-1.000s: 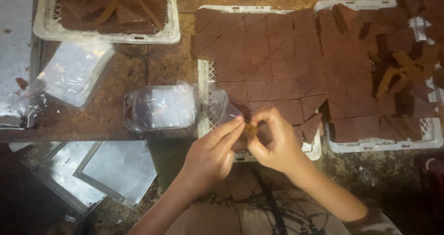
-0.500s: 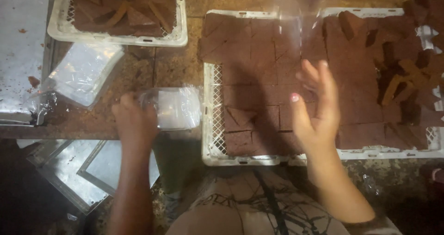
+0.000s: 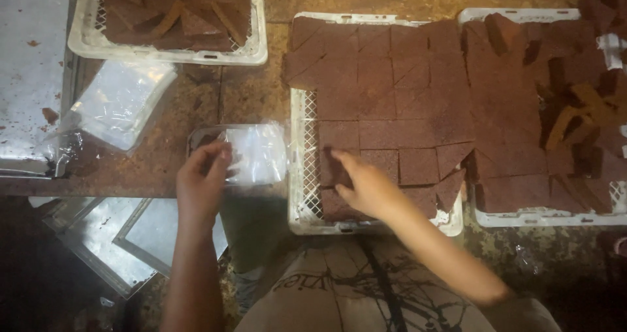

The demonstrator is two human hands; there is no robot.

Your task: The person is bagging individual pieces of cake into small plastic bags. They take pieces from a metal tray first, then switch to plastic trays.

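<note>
Left hand [image 3: 204, 178], fingers curled, pinches the near edge of a small stack of clear plastic wrappers [image 3: 251, 152] lying on the worn brown table [image 3: 248, 90], just left of the white slatted plastic crate [image 3: 302, 175]. Right hand [image 3: 362, 185], fingers bent and loosely spread, rests on the flat brown square slabs [image 3: 398, 97] at that crate's near-left corner (whether it grips one cannot be told). Around: a second clear wrapper pile [image 3: 121, 103] far left, a white crate of loose brown pieces [image 3: 173, 18] above, a third white crate [image 3: 542, 110] right.
</note>
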